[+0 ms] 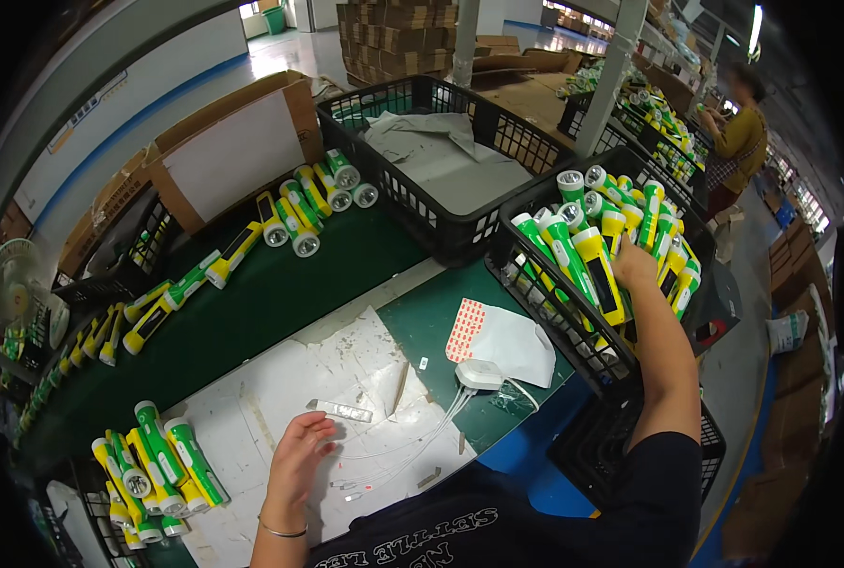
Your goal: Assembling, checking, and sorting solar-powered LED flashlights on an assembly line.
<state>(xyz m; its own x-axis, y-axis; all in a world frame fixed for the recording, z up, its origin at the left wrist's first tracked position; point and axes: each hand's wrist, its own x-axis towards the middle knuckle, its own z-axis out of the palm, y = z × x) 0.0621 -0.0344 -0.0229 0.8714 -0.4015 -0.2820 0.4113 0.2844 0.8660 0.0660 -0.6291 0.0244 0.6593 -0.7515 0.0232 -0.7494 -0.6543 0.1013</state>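
Note:
My right hand (636, 267) reaches into a black crate (566, 327) at the right, which is heaped with green, white and yellow flashlights. Its fingers are down beside the head of a yellow flashlight (596, 270) with a dark panel; their tips are hidden, so I cannot tell whether they grip one. Over the white board (251, 426) my left hand (299, 454) hovers with loosely bent fingers and nothing in them. Close to its fingertips lies a small clear-and-silver strip (344, 410). A white charger block (479, 375) with several thin cables sits to the right.
Several flashlights (177, 454) are piled at the board's left end. More flashlights (305, 204) lie along the dark green belt (280, 293). A white sheet with a red-patterned strip (516, 346) lies near the crate. Another black crate (422, 204) stands behind. A person (739, 142) works farther off.

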